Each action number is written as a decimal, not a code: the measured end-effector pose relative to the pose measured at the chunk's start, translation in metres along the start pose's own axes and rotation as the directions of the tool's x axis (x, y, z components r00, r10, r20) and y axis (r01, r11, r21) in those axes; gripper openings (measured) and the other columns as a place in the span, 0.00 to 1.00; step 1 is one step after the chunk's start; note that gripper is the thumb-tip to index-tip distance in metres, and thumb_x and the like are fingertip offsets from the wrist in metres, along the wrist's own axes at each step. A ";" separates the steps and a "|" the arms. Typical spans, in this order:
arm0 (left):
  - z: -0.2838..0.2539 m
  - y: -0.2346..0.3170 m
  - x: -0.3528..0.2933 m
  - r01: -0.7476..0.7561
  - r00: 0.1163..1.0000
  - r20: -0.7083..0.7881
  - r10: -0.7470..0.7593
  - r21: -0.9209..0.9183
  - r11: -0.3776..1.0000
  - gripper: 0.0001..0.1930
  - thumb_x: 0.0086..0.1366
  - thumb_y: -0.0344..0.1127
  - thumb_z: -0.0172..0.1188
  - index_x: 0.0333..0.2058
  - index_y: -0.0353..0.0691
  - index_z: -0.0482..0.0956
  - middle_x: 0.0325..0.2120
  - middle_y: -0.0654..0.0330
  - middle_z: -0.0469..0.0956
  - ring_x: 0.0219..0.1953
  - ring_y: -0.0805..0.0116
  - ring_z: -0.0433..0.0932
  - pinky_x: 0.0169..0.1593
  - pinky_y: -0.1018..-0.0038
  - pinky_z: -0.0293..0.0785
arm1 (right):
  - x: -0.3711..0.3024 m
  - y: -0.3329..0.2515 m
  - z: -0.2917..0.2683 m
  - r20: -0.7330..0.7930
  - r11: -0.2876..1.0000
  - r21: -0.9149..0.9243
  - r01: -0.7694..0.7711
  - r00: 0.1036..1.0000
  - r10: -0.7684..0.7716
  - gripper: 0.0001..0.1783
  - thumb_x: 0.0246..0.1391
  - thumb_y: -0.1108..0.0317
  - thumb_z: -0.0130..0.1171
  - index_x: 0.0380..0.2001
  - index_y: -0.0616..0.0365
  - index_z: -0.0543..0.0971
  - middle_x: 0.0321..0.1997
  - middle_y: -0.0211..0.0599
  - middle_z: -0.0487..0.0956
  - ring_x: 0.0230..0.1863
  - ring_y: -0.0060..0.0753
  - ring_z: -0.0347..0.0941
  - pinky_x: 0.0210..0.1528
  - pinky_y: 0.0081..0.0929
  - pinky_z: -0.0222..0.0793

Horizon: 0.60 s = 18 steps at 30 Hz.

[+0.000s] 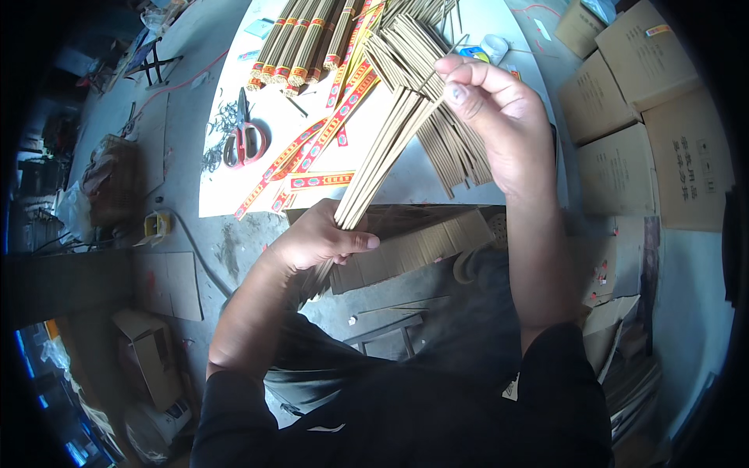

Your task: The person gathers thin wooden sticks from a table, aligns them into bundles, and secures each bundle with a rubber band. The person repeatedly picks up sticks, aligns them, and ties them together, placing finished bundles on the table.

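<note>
My left hand point(316, 240) is closed around a bundle of thin brown incense sticks point(381, 160), which slants up and away to the right over the table's near edge. At the far end of this bundle, my right hand point(505, 117) pinches between thumb and fingertips what looks like the tip of a single incense stick. Just beyond and beneath lies a loose pile of incense sticks point(456, 152), some crossing others. Red and yellow printed paper strips point(321, 181) lie left of the held bundle. Several wrapped bundles point(300, 43) rest farther back on the table.
Red-handled scissors point(245, 140) lie on the white table point(222, 191) at left, beside dark scraps point(214, 148). A small round tub point(495, 48) stands at the back right. Below the near edge is an open cardboard box point(413, 253). Stacked cartons point(624, 168) stand at the right.
</note>
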<state>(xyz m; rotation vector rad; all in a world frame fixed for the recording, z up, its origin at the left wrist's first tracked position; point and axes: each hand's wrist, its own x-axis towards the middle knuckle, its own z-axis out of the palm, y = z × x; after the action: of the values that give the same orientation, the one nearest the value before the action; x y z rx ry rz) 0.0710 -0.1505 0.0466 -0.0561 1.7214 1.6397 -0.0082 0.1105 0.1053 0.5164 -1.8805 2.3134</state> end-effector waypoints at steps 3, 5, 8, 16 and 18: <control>-0.003 -0.004 0.001 0.017 1.000 0.016 -0.018 0.045 0.999 0.14 0.59 0.27 0.74 0.30 0.36 0.72 0.18 0.65 0.72 0.17 0.78 0.71 0.21 0.80 0.66 | 0.013 -0.016 -0.048 -0.029 0.993 0.108 -0.039 0.999 0.042 0.11 0.70 0.67 0.53 0.48 0.63 0.77 0.51 0.41 0.81 0.48 0.25 0.73 0.46 0.22 0.66; -0.006 -0.007 -0.002 0.043 0.999 -0.003 -0.043 0.045 0.998 0.14 0.59 0.28 0.74 0.31 0.36 0.73 0.18 0.65 0.72 0.17 0.78 0.71 0.21 0.80 0.67 | 0.013 -0.031 -0.075 -0.145 0.969 0.236 0.079 0.988 -0.045 0.12 0.72 0.67 0.51 0.48 0.64 0.77 0.48 0.41 0.79 0.46 0.26 0.70 0.39 0.23 0.63; -0.011 -0.009 -0.003 0.023 1.000 -0.011 -0.023 -0.011 1.000 0.14 0.59 0.27 0.74 0.31 0.36 0.73 0.19 0.65 0.72 0.17 0.78 0.71 0.21 0.80 0.68 | 0.008 -0.061 -0.126 -0.207 0.882 0.333 0.335 0.938 -0.278 0.14 0.73 0.66 0.48 0.45 0.67 0.76 0.44 0.42 0.80 0.36 0.24 0.71 0.33 0.21 0.62; -0.049 -0.026 -0.010 -0.155 0.985 -0.101 0.141 -0.153 0.976 0.13 0.62 0.34 0.73 0.30 0.41 0.74 0.18 0.71 0.68 0.16 0.83 0.66 0.21 0.82 0.68 | -0.035 -0.042 -0.093 -0.063 0.959 0.172 0.226 0.974 -0.219 0.13 0.72 0.68 0.48 0.47 0.70 0.76 0.53 0.53 0.80 0.39 0.26 0.76 0.35 0.19 0.67; -0.045 -0.015 -0.018 -0.198 0.970 -0.172 0.173 -0.137 0.971 0.11 0.62 0.34 0.72 0.30 0.42 0.75 0.16 0.73 0.65 0.16 0.85 0.63 0.21 0.82 0.67 | -0.052 -0.014 -0.073 -0.116 0.980 -0.164 0.108 0.985 -0.128 0.13 0.70 0.69 0.54 0.50 0.69 0.75 0.52 0.54 0.82 0.43 0.31 0.80 0.38 0.20 0.74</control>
<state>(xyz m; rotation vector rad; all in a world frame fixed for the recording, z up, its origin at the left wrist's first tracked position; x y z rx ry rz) 0.0700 -0.2000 0.0392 -0.1039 1.7592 1.9512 0.0311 0.1904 0.0885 0.4392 -1.8981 2.0519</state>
